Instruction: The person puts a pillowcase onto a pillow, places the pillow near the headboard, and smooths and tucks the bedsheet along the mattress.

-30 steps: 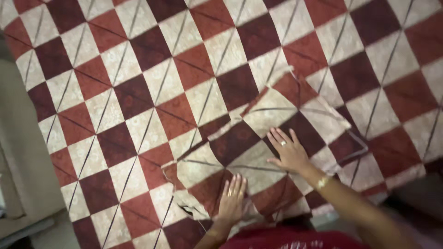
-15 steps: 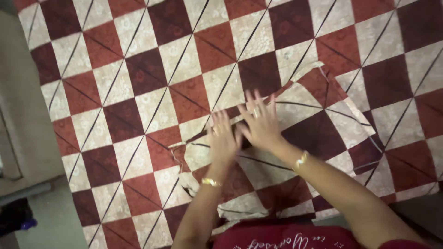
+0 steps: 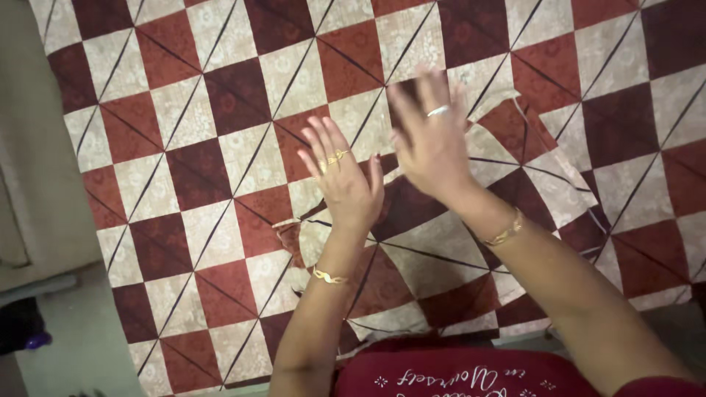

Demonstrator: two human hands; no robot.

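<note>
Bed w/ checked red, maroon & cream bedspread (image 3: pixel 220 147) is filling the view; matching pillowcase (image 3: pixel 441 257) is lying crumpled on it at 5 o'clock.

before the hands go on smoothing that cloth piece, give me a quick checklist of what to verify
1. Both hands free: ok. The left hand and right hand are open, fingers spread, holding nothing.
2. Hands flat on the cloth: cannot tell. The right hand is blurred and may be lifted.
3. Cloth piece lying flat: not ok. Its left edge near the left wrist is rumpled and its upper right corner is turned up.
4. Piece fully on the checked bedspread: ok, though its near edge is hidden by the red shirt.
5. Pattern lined up with the bedspread: not ok, the squares sit askew.
</note>
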